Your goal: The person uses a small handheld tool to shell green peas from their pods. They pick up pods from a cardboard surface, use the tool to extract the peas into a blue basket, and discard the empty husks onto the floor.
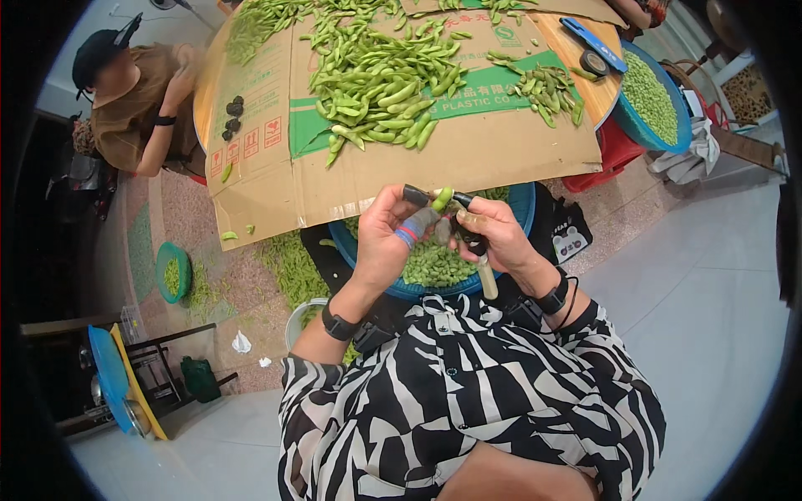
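Observation:
A green soybean pod (443, 199) is pinched between both my hands, above a blue plastic basin (525, 206) in my lap. My left hand (388, 235) grips it from the left, with dark wrapping on a fingertip and a grey-and-blue cover on the thumb. On the other side my right hand (498, 232) holds the pod too, its index fingertip wrapped in black. A pale-handled tool (487, 278) hangs below the right palm; its working end is hidden by the fingers. Shelled green beans (438, 263) fill the basin.
Flattened cardboard (539, 153) covers the wooden table (608, 37), bearing a pod heap (388, 81). Discoloured pods (548, 87), a tape roll (592, 62) and a blue box (592, 42) lie right. Another person (138, 94) sits left. A second bean basin (677, 138) stands right; discarded shells (291, 269) litter the floor.

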A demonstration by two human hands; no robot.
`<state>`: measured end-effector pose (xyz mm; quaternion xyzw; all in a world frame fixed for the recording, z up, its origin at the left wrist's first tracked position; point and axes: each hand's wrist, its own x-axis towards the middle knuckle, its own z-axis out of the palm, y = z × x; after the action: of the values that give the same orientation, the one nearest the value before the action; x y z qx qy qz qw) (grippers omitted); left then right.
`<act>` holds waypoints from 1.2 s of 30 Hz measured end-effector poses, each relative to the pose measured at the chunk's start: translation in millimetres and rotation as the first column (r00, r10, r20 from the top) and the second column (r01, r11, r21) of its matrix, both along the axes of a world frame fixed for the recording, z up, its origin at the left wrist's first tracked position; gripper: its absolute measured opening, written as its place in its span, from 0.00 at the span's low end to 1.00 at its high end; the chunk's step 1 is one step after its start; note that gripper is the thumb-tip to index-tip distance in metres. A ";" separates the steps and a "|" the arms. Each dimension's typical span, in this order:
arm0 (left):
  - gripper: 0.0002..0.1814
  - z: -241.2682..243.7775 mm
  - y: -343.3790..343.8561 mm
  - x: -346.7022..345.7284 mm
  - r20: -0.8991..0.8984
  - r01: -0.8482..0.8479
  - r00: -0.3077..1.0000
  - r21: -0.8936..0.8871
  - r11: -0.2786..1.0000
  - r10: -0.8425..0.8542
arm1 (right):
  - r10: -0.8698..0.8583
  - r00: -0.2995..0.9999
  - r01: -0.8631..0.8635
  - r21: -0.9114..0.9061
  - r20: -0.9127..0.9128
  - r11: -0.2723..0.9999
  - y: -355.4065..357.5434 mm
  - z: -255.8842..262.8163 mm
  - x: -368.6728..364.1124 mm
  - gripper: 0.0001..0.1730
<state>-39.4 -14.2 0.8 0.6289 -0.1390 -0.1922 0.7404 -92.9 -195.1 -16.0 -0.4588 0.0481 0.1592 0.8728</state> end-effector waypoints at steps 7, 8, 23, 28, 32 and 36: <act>0.14 -11.4 -1.1 -2.4 0.050 -0.024 0.998 -0.029 0.999 0.025 | 0.049 0.995 -0.056 0.076 0.092 0.996 6.1 6.6 -5.0 0.16; 0.14 -12.6 -1.5 -3.1 0.079 -0.041 0.996 -0.012 0.999 0.042 | 0.054 0.993 -0.061 0.062 0.106 0.996 5.3 2.5 -5.0 0.15; 0.16 -26.0 -6.3 -3.9 0.263 -0.093 0.961 0.024 0.995 0.084 | 0.022 0.999 -0.025 0.086 0.035 0.996 1.6 -6.3 -4.4 0.13; 0.15 -23.8 -1.7 13.0 -0.243 0.040 0.959 -0.385 0.922 -0.143 | 0.075 0.997 -0.065 0.299 -0.023 0.952 -2.8 -1.8 2.4 0.14; 0.14 -26.9 -1.0 10.4 -0.390 0.032 0.877 -0.533 0.845 -0.280 | 0.188 0.982 -0.164 0.467 -0.004 0.869 -7.3 -13.4 3.8 0.16; 0.14 -19.3 -2.2 5.8 -0.456 0.030 0.825 -0.553 0.832 -0.333 | 0.269 0.963 -0.216 0.614 0.006 0.760 -7.0 -23.3 1.2 0.17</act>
<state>-33.7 -16.4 -18.5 0.3072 -0.0357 -0.3868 0.8688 -91.7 -202.1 -39.2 -0.1488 -0.0294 0.2964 0.9429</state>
